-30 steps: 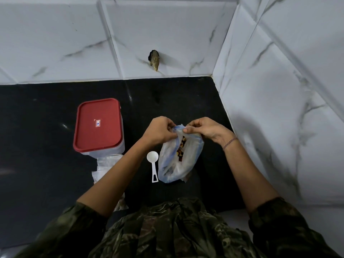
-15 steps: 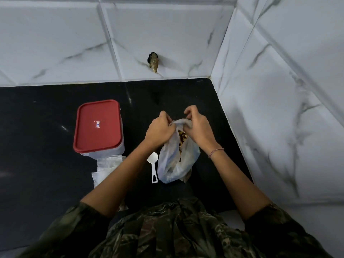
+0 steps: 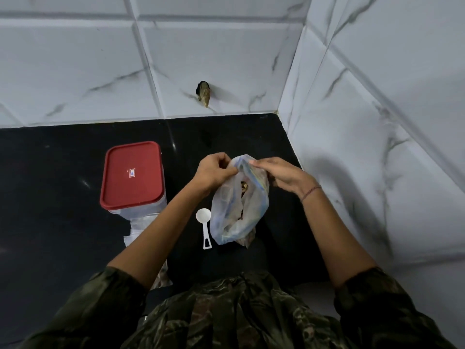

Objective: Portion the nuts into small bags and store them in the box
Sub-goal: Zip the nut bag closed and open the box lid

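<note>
The bag (image 3: 239, 207), thin clear plastic, is held up by its mouth, its bottom resting on the black counter (image 3: 50, 222) just in front of the person. Brown nuts (image 3: 244, 188) are seen through the opening and lower down through the plastic. The left side of the rim is pinched by the left hand (image 3: 214, 172), fingers curled in tight on the plastic. The right side is pinched by the right hand (image 3: 283, 176), thumb and fingertips closed on the edge with the fingers lying fairly straight. The mouth is drawn open between the two hands, and a blue strip is made out along the rim. A thin cord bracelet (image 3: 310, 192) is worn on the right wrist. Just to the left of the bag a white scoop (image 3: 204, 222) is laid flat on the counter, bowl away from the person, handle toward them; whether it touches the bag cannot be told. Further left, well apart from the bag, a clear box (image 3: 151, 209) is set down, closed by a red lid (image 3: 132, 172) with a small sticker in its middle. Against the near side of the box a pile of small bags (image 3: 139, 227) is laid, partly covered by the left forearm. Behind it all the counter is met by a white marble-patterned wall (image 3: 75, 59), which turns a corner on the right. A small dark fitting (image 3: 203, 93) is fixed to it above the hands; what it is cannot be told. Camouflage sleeves (image 3: 88, 311) are seen along the bottom edge.
</note>
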The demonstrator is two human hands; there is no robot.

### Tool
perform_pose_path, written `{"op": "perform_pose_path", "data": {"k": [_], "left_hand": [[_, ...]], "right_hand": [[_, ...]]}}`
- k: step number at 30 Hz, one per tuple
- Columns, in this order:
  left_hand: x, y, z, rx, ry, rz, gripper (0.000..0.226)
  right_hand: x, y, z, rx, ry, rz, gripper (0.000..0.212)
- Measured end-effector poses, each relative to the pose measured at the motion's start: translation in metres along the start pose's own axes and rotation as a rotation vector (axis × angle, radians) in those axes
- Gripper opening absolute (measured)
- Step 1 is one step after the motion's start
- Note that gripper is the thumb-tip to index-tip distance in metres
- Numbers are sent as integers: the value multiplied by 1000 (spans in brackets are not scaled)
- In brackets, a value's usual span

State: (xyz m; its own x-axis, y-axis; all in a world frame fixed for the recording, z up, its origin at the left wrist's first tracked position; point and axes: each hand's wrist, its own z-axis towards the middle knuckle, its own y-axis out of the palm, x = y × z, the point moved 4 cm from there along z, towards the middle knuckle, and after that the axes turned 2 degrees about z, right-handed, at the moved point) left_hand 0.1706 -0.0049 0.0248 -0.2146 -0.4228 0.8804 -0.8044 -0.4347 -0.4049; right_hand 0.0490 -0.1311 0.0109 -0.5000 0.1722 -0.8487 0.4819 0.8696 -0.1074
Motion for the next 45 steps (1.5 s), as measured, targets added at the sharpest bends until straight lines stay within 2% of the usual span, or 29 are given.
{"op": "perform_pose_path", "data": {"k": [3,5,7,10,11,13,15,17,20,22,25,27,29,31,35,39,41,43,45], "left_hand": [[13,-5,-3,209,274,300,11],[22,-3,-6,288,374,462,12],[29,-1,-9,337,421,553,10],[33,0,-13,386,456,603,9],[32,-1,-14,389,451,584,10],[26,-6,-13,343,388,472,15],[11,-11,-12,222,214,302,30],[-10,-13,-12,97,-33,113,44],[-32,-8,-28,-57,-385,-141,38],[-40,-5,-40,-124,-475,-203,31],[-49,1,-50,-196,-461,-316,24],[-51,4,-52,-253,-430,-402,33],[-48,6,-54,-338,-400,-466,41],[-44,7,-58,-408,-347,-525,36],[-30,9,-66,-449,-257,-597,22],[-23,15,-68,-451,-274,-583,13],[-21,16,-68,-422,-259,-563,7],[-19,14,-67,-343,-233,-549,6],[-16,11,-65,-246,-203,-509,12]], "right_hand": [[8,-8,-10,-94,33,12,22],[6,-7,-14,-51,-19,-103,31],[-1,-1,-17,87,-116,-293,36],[-12,8,-24,461,-367,-532,24],[-14,11,-28,552,-438,-551,22],[-13,11,-29,628,-475,-470,19],[-6,7,-26,590,-355,-229,22],[4,6,-22,445,-171,158,25],[20,9,-34,306,-52,572,23],[38,11,-45,281,12,648,27],[70,25,-60,161,164,620,28],[83,39,-69,70,203,644,26],[84,49,-75,3,153,744,23],[80,53,-81,-22,84,851,22],[75,56,-86,6,32,904,17],[65,66,-86,-19,32,847,31],[58,66,-85,22,-4,837,25],[50,61,-85,110,-88,726,25],[41,57,-87,243,-169,505,25]]}}
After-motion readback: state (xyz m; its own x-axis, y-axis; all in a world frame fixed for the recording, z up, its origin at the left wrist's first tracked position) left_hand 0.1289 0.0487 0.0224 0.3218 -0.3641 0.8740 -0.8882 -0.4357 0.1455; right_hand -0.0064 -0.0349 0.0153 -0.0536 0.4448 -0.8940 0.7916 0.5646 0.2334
